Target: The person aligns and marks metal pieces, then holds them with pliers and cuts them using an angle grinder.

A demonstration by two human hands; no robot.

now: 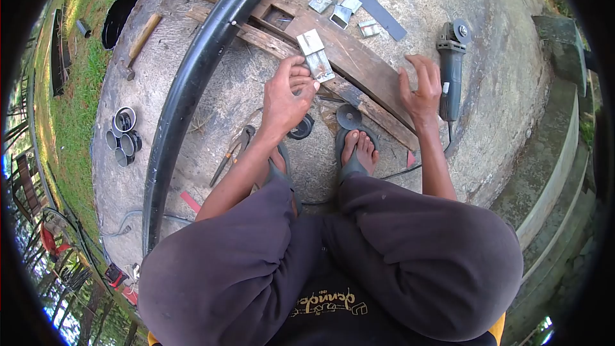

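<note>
My left hand (287,101) is curled at the near end of a small galvanized metal piece (319,68), with the thumb at its lower corner and the fingers along its left side. A second flat metal piece (311,42) adjoins its far end, over the wooden planks. My right hand (423,90) holds nothing; its fingers are bent and apart above the plank's right end. Just right of it lies an angle grinder (451,67) with a disc at its far end. Several short cut metal tube pieces (320,2) lie beyond the planks.
A long black curved tube (187,86) arches along the left. Past it lie a hammer (142,38) and several short round rings (123,134). Near my feet are a loose disc (349,116) and pliers (246,136). A dark flat strip (378,14) lies at the back.
</note>
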